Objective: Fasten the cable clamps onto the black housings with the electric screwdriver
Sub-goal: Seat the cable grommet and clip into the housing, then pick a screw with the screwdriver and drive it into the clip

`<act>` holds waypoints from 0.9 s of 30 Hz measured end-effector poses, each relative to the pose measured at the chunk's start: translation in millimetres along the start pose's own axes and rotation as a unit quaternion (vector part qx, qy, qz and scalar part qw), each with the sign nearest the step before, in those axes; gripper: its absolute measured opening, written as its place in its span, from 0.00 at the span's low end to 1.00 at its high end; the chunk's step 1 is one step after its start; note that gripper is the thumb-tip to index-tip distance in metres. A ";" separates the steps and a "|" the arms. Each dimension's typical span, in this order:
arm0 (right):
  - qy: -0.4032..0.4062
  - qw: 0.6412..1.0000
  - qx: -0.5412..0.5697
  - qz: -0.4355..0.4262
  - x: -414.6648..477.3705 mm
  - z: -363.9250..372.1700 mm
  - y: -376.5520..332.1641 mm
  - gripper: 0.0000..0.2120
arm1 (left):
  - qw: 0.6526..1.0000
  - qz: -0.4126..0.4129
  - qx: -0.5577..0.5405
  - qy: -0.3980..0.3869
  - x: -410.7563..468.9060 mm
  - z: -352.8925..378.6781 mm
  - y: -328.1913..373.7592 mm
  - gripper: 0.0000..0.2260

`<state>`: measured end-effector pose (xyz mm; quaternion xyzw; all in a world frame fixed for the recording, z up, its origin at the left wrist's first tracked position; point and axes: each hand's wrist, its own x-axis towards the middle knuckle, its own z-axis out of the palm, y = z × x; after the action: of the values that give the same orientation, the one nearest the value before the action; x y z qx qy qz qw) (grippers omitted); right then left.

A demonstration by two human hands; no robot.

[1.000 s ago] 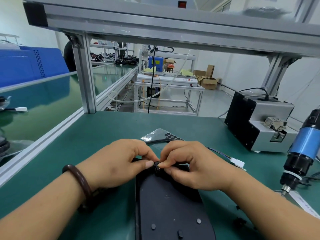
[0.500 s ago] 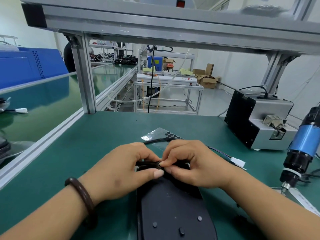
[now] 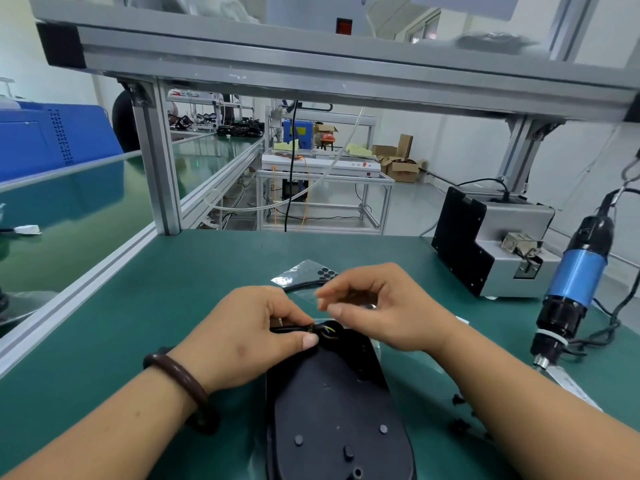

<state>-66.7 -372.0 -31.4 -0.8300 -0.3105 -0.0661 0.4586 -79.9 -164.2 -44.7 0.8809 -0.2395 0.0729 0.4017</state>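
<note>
Black housing point(image 3: 332, 410) lies flat on the green mat point(image 3: 138, 341). At its far end our left hand point(image 3: 249, 337) pinches the black cable point(image 3: 291, 329). Our right hand point(image 3: 381, 306) hovers just beyond, fingers curled and blurred; we cannot tell its hold. Electric screwdriver point(image 3: 575, 282) hangs well right.

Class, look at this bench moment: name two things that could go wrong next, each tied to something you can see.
1. Only the left hand pinches the cable at the black housing's far end; the right hand hovers clear, so the cable may slip out of place before fastening.
2. Small black parts lie loose beside the right forearm; reaching for the hanging electric screwdriver could sweep them away.
</note>
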 end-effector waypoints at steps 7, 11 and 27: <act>0.220 0.974 -0.043 0.010 0.8 -51.2 -13.9 0.05 | 1.000 -0.009 0.006 -0.007 -1.9 -2.2 2.7 0.03; 0.354 0.927 -0.111 0.046 -13.3 -99.7 -7.9 0.13 | 1.000 -0.021 0.016 -0.008 -1.8 -2.5 6.1 0.03; 0.553 0.746 0.071 0.364 -86.3 -136.0 64.0 0.24 | 0.999 -0.035 0.021 -0.021 -4.1 -4.7 12.4 0.06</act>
<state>-74.9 -545.1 -33.9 -0.6629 0.3197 -0.3190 0.5971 -89.2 -166.2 -34.6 0.8985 -0.2157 0.0451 0.3798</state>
